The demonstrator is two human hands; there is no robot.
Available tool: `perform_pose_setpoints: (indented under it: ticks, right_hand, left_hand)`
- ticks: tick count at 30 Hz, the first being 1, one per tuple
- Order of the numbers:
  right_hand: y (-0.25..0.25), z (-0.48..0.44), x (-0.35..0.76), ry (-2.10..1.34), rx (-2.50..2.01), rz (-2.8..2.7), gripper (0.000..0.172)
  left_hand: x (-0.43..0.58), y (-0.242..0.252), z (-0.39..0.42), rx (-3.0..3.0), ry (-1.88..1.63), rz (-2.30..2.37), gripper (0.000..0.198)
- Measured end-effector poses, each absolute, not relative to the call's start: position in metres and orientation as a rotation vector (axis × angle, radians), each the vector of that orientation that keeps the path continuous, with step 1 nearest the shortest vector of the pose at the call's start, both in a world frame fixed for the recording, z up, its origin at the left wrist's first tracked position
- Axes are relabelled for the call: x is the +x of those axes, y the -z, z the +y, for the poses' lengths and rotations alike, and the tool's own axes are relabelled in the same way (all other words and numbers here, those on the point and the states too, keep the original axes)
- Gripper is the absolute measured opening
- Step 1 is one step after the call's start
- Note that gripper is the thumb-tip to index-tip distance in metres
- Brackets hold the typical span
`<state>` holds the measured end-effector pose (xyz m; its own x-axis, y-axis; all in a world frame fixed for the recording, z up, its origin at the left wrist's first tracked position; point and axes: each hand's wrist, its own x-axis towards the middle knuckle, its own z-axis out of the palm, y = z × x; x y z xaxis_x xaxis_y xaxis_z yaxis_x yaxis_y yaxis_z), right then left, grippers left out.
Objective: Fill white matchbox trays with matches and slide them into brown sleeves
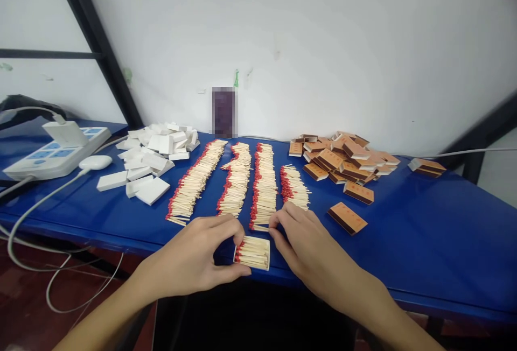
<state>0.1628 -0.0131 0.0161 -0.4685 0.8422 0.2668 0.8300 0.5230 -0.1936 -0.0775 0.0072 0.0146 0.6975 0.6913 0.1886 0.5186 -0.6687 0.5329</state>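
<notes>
My left hand grips a small white matchbox tray by its two long sides, thumb in front and fingers behind. Red-tipped matches lie side by side in the tray, heads toward the left. My right hand has its thumb and forefinger pinched together at the near end of the third row of matches. A match seems to be between those fingertips, its tail hidden by them. Just behind the same hand is a shorter heap of matches.
Two more match rows run toward the wall. White empty trays are piled at left, orange matchbox sleeves at right, with one sleeve nearer. A power strip with cables sits far left on the blue table.
</notes>
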Motion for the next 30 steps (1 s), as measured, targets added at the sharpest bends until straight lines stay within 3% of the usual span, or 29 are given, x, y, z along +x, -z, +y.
perform_pose_setpoints:
  ticks: [7,20,30]
  right_hand:
    - [-0.027,-0.03,0.165,-0.171,-1.238,-2.404,0.014]
    - [-0.025,-0.038,0.156,0.01,-1.128,-2.527,0.027]
    - [-0.034,-0.036,0.166,-0.272,-1.245,-2.438,0.021]
  left_hand:
    - [-0.076,-0.011,0.006,2.445,-0.598,0.99,0.033]
    - [-0.074,-0.012,0.006,2.538,-0.647,0.902,0.023]
    - [-0.075,-0.013,0.009,2.547,-0.605,0.841,0.021]
